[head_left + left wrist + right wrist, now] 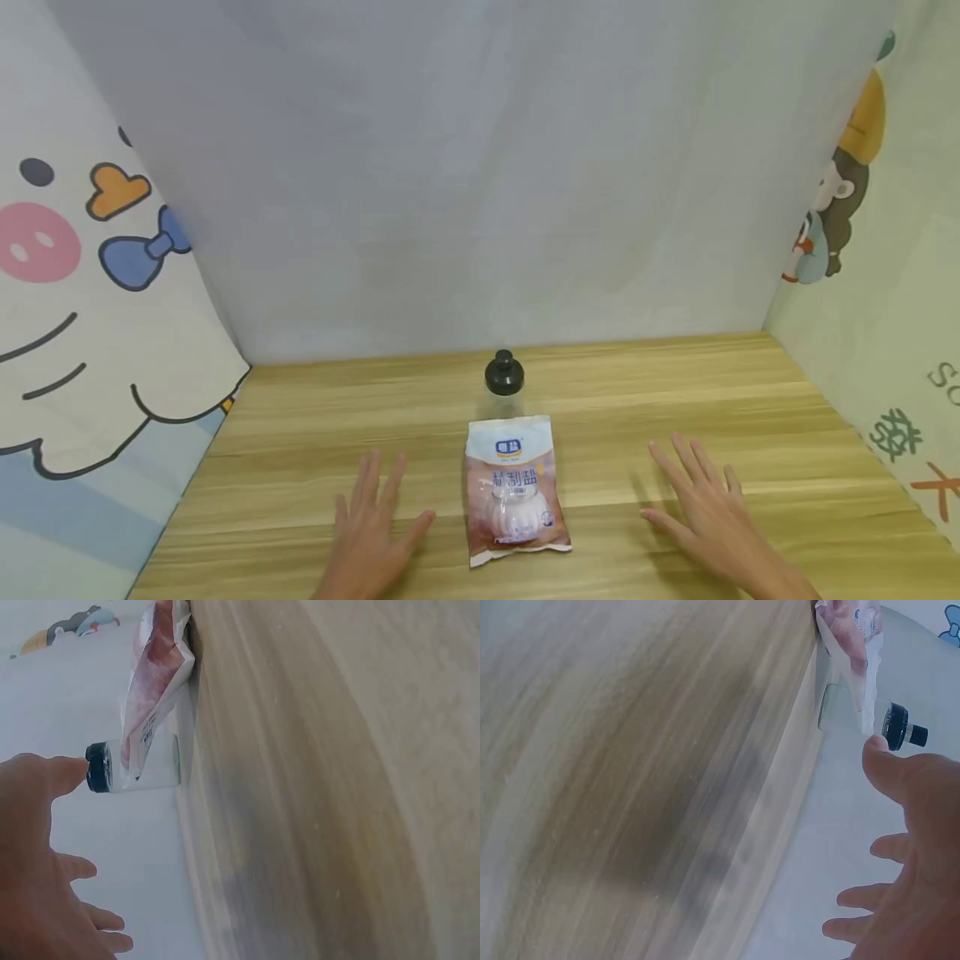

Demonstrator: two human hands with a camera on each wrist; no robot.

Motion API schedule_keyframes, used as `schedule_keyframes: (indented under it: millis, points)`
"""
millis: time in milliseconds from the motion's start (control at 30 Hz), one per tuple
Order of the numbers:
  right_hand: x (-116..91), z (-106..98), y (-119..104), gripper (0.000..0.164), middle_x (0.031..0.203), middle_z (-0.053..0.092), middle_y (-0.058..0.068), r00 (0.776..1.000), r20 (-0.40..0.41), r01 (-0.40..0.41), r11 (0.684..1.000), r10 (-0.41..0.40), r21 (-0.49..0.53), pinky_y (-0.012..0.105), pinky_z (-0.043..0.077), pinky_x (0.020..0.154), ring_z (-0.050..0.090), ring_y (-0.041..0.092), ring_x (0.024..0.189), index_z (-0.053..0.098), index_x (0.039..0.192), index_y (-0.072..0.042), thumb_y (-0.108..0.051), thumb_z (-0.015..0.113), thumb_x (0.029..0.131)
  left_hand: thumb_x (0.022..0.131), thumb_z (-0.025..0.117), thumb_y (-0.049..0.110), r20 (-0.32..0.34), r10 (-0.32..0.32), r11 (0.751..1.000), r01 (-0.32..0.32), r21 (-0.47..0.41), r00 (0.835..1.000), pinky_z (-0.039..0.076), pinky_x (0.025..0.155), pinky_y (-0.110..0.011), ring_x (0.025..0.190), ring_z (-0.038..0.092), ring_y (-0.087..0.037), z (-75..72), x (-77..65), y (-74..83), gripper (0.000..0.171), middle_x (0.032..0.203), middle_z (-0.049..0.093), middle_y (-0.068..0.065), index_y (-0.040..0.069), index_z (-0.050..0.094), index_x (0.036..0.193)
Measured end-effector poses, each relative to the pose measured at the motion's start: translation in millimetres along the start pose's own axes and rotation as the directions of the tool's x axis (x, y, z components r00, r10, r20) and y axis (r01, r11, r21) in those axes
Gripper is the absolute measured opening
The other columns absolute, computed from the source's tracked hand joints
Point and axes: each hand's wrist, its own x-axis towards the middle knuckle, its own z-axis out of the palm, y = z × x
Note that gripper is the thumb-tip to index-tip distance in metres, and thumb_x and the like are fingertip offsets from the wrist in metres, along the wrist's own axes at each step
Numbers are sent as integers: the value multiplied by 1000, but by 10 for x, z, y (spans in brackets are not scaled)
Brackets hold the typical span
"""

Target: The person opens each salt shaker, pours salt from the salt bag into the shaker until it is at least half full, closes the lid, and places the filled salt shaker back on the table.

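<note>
A brown and white bag of salt [513, 492] lies on the wooden table in front of me, its printed face up. Just behind it stands a clear glass bottle [154, 766] with a black stopper-like cap [504, 375]; the bag hides part of the bottle in the head view. To the left of the bag is my left hand [371, 533], fingers spread and holding nothing. My right hand [705, 517] is off to the bag's right, also with spread fingers and nothing in it. Both hands hover over the tabletop, casting shadows.
The wood-grain table [315, 417] ends at a pale grey cloth backdrop [480, 183]. Cartoon-printed cloths hang at the left [90, 333] and right [885, 333] sides.
</note>
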Motion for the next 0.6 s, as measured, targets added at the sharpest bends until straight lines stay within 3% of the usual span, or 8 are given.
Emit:
schedule_keyframes:
  millis: [167, 333, 467, 600]
  points:
    - [38, 1, -30, 77, 142, 33, 29, 1000, -11, -7, 999, 7, 42, 84, 29, 82, 33, 54, 124, 40, 141, -11, -38, 75, 78, 91, 56, 49, 15, -34, 994, 36, -99, 999, 21, 104, -73, 136, 19, -45, 69, 13, -11, 75, 153, 16, -24, 13, 26, 149]
    - [103, -27, -82, 74, 136, 41, 27, 999, -46, -11, 992, 17, 125, 79, 33, 81, 39, 50, 119, 42, 138, -8, -28, 78, 77, 90, 59, 49, 50, -90, 963, 100, -249, 995, 29, 101, -71, 136, 22, -43, 94, 94, -7, 75, 152, 21, -21, 15, 27, 149]
    - [186, -50, -123, 67, 129, 47, 25, 996, -86, 10, 976, 9, 218, 74, 39, 82, 45, 46, 115, 47, 133, 0, -18, 79, 77, 86, 69, 37, 17, -101, 923, 100, -372, 995, 31, 107, -61, 132, 33, -39, 86, 206, -8, 71, 145, 37, -20, 8, 37, 142]
    - [271, -89, -156, 63, 128, 49, 23, 996, -70, -24, 946, 49, 324, 69, 43, 86, 47, 45, 114, 47, 132, 1, -16, 77, 80, 83, 73, 31, 14, -140, 859, 128, -496, 990, 42, 103, -53, 125, 43, -36, 68, 321, -8, 65, 136, 47, -18, 8, 44, 136]
